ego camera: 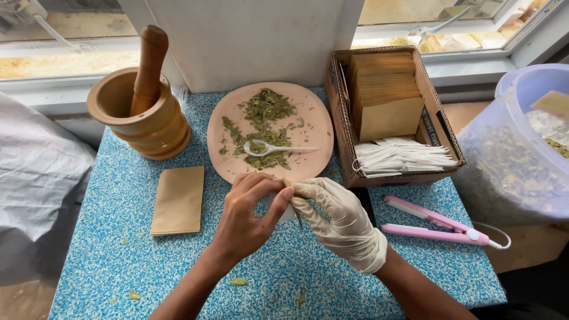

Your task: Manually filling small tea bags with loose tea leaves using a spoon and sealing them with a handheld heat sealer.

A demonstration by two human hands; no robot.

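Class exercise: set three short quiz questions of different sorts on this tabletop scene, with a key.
1. True or false: the spoon lies in the mortar.
2. Which hand wears a glove? A left, B right, C both.
3. Fill in: the brown envelope lies to the ___ of the plate.

Key:
1. False; it lies among dried leaves on the plate, and the mortar holds the pestle.
2. B; the right hand is gloved, the left hand bare, both pinching a small white sachet.
3. Left.

A small home-style herb-packing bench by a window. A wooden mortar (139, 115) sits upper left, a plate of dried leaves (269, 130) at centre. A carton of paper sachets (391, 112) stands upper right, a pink heat sealer (441, 228) lower right.
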